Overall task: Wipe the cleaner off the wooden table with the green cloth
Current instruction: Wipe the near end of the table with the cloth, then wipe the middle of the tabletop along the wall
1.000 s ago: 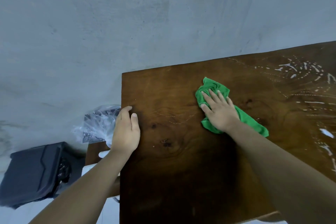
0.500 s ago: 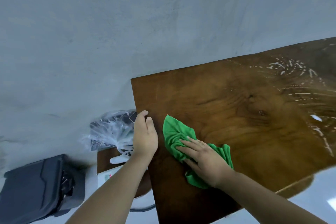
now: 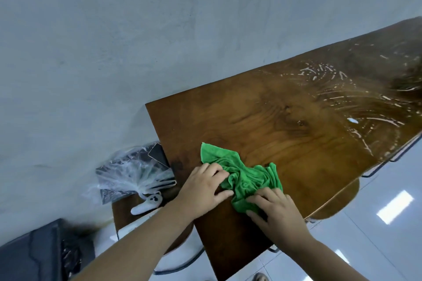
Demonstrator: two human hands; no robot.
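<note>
A crumpled green cloth [image 3: 242, 174] lies near the left front part of the dark wooden table [image 3: 262, 121]. My left hand [image 3: 203, 187] rests on the cloth's left side, with fingers pinching its folds. My right hand [image 3: 274, 210] presses down on the cloth's near right corner, fingers spread over it. White streaks of cleaner [image 3: 338, 89] cover the table's far right part.
A grey wall rises behind the table. To the left, lower down, a small stool holds a clear plastic bag [image 3: 132, 173] and a white controller [image 3: 147, 205]. A dark case [image 3: 29, 255] sits on the floor at bottom left. Glossy white tiles lie at right.
The cloth slid from the table's middle toward the left front. My left hand left the table's left edge and took hold of the cloth beside my right hand.
</note>
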